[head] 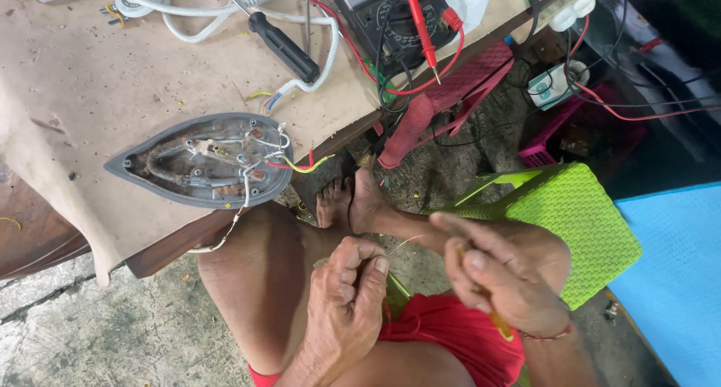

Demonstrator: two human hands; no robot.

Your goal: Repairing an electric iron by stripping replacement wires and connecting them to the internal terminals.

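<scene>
My left hand [349,293] is curled over my lap, pinching a thin pale wire [402,244] that runs toward my right hand [499,271]. In my right fist is a small tool with a yellow-orange handle [499,323], close to the wire's end. An opened grey iron soleplate [203,160] lies on the workbench edge above my knee, its heating element and terminals exposed. White, red and yellow wires [297,164] trail from it toward my lap.
On the bench [75,87] lie a black-handled screwdriver [282,45], a white cord [225,12] and a multimeter [390,12] with red probe leads. A green plastic stool [578,214], a pink basket [544,143] and a blue mat [676,274] stand to the right. My bare feet [349,199] rest on concrete.
</scene>
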